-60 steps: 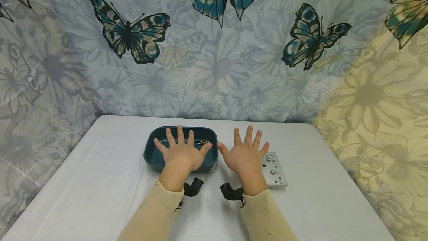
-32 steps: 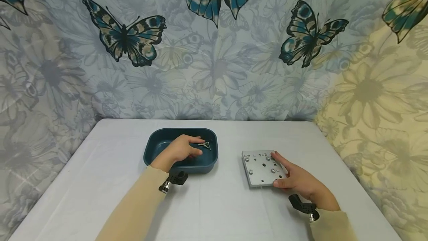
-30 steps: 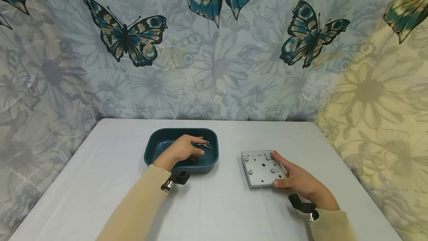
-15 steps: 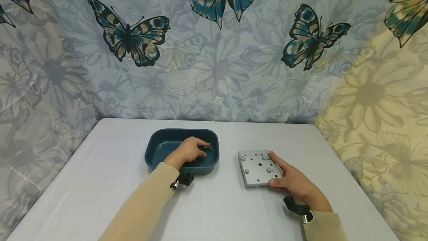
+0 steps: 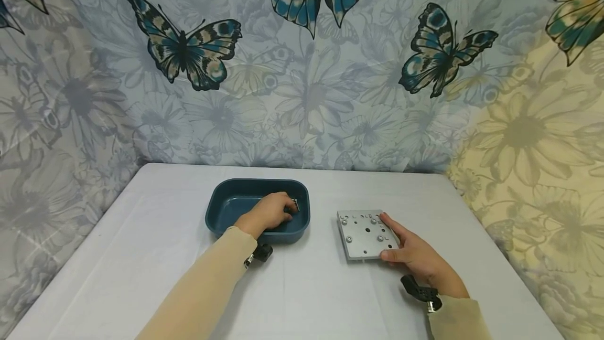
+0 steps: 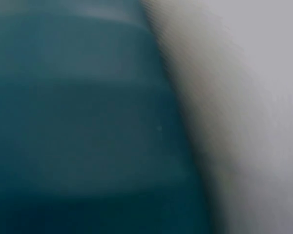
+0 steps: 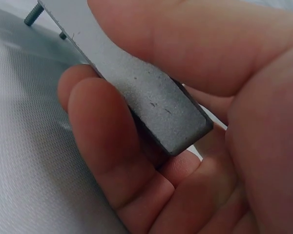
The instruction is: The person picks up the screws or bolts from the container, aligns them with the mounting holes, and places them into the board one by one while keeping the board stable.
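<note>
Grey metal, the plate (image 5: 365,234) lies on the white table (image 5: 141,256), right of centre and near the front half, with several screws (image 5: 374,221) standing in its holes. The right hand (image 5: 415,256) grips its near right corner: in the right wrist view the thumb lies on top and the fingers (image 7: 102,141) curl under the plate (image 7: 151,97), pinching its edge, which is lifted just clear of the cloth there, with a screw tip (image 7: 33,14) poking out below. The right forearm comes in from the lower right, its sleeve (image 5: 460,321) ending at a black wrist mount.

Left of the plate, apart from it, sits the teal tray (image 5: 222,209). The left hand (image 5: 269,213) reaches over the tray's near rim, fingers curled down at the right end of the tray onto small metal parts (image 5: 295,205); whether it actually holds one I cannot tell. The left wrist view shows only blurred teal wall (image 6: 78,126) beside white cloth.

A strip of bare cloth runs between tray and plate. Broad open cloth lies to the left of the tray, in front of both arms, and behind the tray up to the butterfly-print backdrop (image 5: 302,67), which closes the table's far edge and both sides. The plate's right edge is well in from the table's right edge.
</note>
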A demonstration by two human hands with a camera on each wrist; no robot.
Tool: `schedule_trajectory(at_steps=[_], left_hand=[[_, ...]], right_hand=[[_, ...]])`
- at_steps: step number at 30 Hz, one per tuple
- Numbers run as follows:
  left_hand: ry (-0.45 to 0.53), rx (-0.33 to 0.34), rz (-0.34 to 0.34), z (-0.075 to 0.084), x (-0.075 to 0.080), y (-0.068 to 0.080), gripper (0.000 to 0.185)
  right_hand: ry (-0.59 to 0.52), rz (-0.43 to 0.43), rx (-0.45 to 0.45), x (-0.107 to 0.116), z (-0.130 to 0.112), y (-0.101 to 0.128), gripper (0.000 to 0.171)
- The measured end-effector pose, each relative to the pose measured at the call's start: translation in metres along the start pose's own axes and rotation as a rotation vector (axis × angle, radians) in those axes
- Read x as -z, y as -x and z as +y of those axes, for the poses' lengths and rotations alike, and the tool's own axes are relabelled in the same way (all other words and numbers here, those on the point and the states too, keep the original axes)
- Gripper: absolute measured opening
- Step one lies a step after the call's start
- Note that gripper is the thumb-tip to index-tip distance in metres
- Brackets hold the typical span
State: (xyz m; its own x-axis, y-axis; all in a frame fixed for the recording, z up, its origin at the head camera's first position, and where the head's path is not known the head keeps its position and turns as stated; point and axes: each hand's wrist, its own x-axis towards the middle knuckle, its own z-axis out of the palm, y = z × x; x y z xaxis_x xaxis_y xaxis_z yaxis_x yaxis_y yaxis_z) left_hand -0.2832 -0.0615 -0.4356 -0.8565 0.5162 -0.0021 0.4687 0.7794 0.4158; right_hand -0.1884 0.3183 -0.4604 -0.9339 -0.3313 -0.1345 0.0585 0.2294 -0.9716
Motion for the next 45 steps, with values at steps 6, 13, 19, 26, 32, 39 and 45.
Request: schedule_trajectory(at_steps=[6,13,19,26,32,39,45], left_hand=[[-0.062,-0.002,0.008,0.002,0.000,0.000,0.015],[-0.151,-0.014,0.010,-0.002,-0.006,-0.004,0.018],[-0.121,0.007,0.005,-0.002,-0.006,-0.003,0.024],[-0.082,0.009,0.001,0.000,-0.004,-0.002,0.028],[-0.095,0.027,-0.005,0.003,-0.002,-0.002,0.027],[-0.132,0.043,0.004,0.005,0.000,0.000,0.019],[-0.037,0.017,0.074,0.004,0.004,0.003,0.016]], right_hand=[[-0.034,-0.008,0.010,0.001,0.005,-0.002,0.104],[-0.064,-0.014,0.019,0.001,0.006,-0.002,0.104],[-0.079,-0.010,0.013,-0.002,0.004,-0.001,0.104],[-0.077,0.000,0.007,-0.002,0.003,0.000,0.104],[-0.089,0.000,0.008,-0.001,0.003,0.000,0.104],[-0.081,0.001,0.002,-0.001,0.002,0.000,0.105],[-0.072,0.005,0.003,0.000,0.002,0.000,0.104]])
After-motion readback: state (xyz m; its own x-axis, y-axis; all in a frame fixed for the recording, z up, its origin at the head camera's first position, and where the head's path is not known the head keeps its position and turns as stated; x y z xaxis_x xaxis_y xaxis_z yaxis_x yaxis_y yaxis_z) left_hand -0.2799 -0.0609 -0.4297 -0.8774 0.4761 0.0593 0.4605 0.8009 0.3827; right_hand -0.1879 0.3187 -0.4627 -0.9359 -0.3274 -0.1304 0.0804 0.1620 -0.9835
